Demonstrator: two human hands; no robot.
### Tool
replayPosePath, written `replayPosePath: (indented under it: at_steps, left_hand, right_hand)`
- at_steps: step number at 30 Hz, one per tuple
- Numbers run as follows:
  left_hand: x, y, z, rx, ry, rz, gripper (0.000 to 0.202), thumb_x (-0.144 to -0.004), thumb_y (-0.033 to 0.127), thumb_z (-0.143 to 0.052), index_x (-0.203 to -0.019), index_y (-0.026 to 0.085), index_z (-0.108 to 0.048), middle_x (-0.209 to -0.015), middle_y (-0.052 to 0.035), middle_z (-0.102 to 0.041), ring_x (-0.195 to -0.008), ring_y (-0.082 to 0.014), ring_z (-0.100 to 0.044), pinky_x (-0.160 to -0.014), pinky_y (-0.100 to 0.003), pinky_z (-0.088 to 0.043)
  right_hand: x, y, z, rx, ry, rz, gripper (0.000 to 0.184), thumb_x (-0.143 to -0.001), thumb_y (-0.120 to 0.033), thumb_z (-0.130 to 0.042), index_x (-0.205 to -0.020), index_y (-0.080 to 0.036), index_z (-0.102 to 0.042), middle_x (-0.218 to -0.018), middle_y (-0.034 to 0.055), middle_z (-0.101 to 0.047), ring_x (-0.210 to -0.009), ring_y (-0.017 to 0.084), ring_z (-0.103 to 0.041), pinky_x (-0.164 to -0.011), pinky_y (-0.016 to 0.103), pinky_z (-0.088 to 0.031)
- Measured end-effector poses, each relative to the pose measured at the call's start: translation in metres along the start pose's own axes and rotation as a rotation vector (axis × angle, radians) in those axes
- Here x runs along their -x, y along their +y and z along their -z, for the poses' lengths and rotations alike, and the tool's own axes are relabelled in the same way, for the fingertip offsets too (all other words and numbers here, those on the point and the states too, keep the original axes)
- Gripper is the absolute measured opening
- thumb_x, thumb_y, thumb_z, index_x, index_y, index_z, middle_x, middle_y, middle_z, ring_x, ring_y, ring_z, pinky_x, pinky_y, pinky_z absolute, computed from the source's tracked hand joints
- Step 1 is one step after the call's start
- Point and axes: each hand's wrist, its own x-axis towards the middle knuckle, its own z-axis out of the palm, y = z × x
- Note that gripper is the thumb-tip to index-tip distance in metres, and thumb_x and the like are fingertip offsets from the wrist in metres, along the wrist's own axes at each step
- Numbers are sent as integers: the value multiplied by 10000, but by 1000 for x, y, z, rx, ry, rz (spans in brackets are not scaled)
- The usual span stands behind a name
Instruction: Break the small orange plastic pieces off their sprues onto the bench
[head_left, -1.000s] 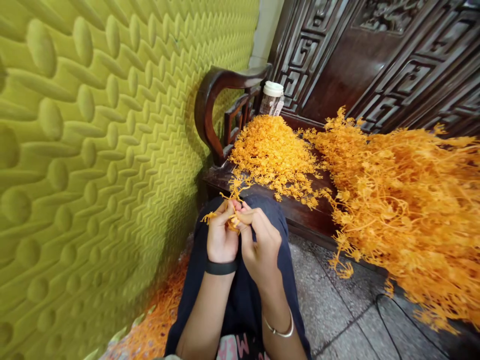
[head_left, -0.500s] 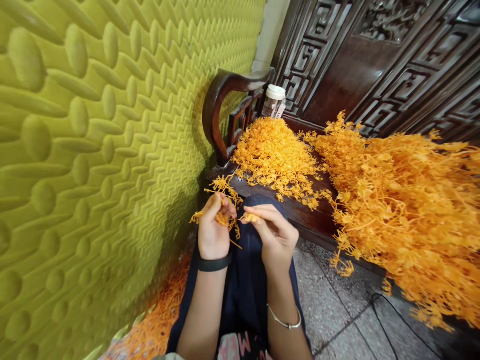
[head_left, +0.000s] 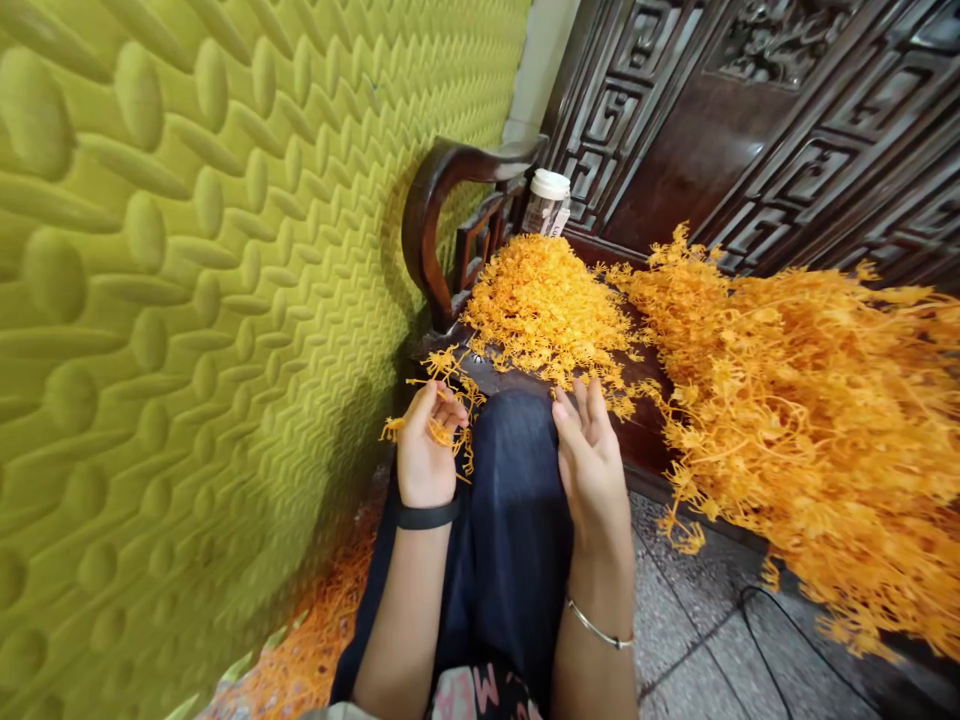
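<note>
Closed around an orange plastic flower stem (head_left: 448, 364) is my left hand (head_left: 431, 445), held above my left thigh. Thin branches of the stem poke out above and to both sides of the fingers. My right hand (head_left: 596, 460) is by my right knee, at the near edge of a heap of small orange plastic flower pieces (head_left: 547, 310). Its fingers are extended and apart from the thumb, and I see nothing held in it. The heap lies on a dark wooden bench (head_left: 637, 440).
A large bundle of orange flower stems (head_left: 817, 420) covers the bench's right side and overhangs its edge. Behind the heap stands a white-lidded jar (head_left: 547, 203) beside the curved armrest (head_left: 424, 220). Orange stems (head_left: 315, 640) lie on the floor at left. A black cable (head_left: 780, 625) runs at right.
My right hand has moved right and forward from beside the left hand to the heap, and has opened, letting go of a small orange piece. My left hand stays nearly in place.
</note>
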Motion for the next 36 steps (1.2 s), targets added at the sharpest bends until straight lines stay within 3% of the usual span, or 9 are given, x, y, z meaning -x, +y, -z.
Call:
replayPosePath:
  at_steps: [1, 3, 9, 12, 15, 18, 23, 29, 36]
  left_hand:
    - [0, -1, 0, -6, -11, 2, 119, -702, 225, -673, -696, 128, -605, -597, 31, -583, -484, -57, -548, -478, -166, -439]
    - [1, -4, -2, -16, -39, 9, 111, -701, 225, -673, -697, 130, -616, -616, 25, -592, -503, -61, -558, -492, -167, -448]
    - [7, -4, -9, -22, -153, 25, 155, -753, 292, -618, -728, 140, -636, -692, -8, -611, -615, -95, -600, -539, -191, -476]
    - [9, -2, -10, -51, -194, -2, 211, -777, 349, -583, -785, 149, -651, -763, -35, -635, -697, -125, -620, -587, -214, -495]
    - [10, 0, -10, -85, -236, -34, 294, -796, 414, -545, -873, 157, -664, -896, -68, -658, -826, -163, -630, -697, -258, -518]
    - [10, -1, -10, -70, -287, -31, 345, -804, 450, -527, -931, 162, -667, -1011, -82, -657, -945, -184, -617, -807, -290, -510]
    - [13, -5, -11, -57, -342, -24, 344, -804, 438, -533, -961, 166, -672, -1058, -81, -653, -1042, -207, -589, -878, -323, -490]
    - [16, -13, -13, -129, -344, -47, 277, -785, 388, -583, -933, 173, -678, -1022, -67, -669, -1045, -189, -595, -970, -317, -431]
    - [18, -15, -15, -154, -348, -46, 261, -789, 394, -579, -897, 176, -675, -1014, -68, -665, -1035, -194, -598, -960, -326, -438]
  right_hand:
    - [-2, 3, 2, 6, -18, -27, 640, -841, -327, -544, -1411, -291, -255, -1460, 91, -318, -1287, 215, -410, -1042, 431, -376]
    - [-5, 6, 6, 30, -98, -62, 702, -823, -331, -569, -1425, -293, -208, -1477, 88, -286, -1311, 221, -372, -1063, 449, -346]
    - [-2, -8, 6, 146, -190, 4, 303, -804, -267, -602, -1103, -224, -622, -1206, 65, -610, -1188, 205, -514, -1072, 464, -324]
    - [2, -16, 4, 201, -276, 93, 192, -816, -227, -590, -992, -237, -666, -1089, 37, -663, -1153, 190, -530, -1058, 438, -339]
    - [6, -22, 0, 170, -396, 128, 121, -820, -204, -586, -884, -230, -684, -946, 29, -686, -969, 173, -611, -919, 370, -457]
    - [9, -26, -6, 162, -473, 140, 141, -826, -184, -578, -915, -223, -679, -907, 30, -674, -860, 148, -615, -805, 308, -487]
    - [12, -25, -16, 274, -474, 227, 222, -832, -173, -561, -1028, -233, -647, -935, 32, -628, -816, 125, -569, -754, 278, -473]
    - [11, -23, -17, 343, -463, 264, 141, -817, -187, -574, -940, -204, -641, -897, 39, -615, -810, 138, -558, -724, 280, -467]
    - [12, -20, -15, 289, -443, 209, 41, -832, -163, -529, -845, -192, -554, -851, 20, -606, -820, 137, -575, -766, 282, -461]
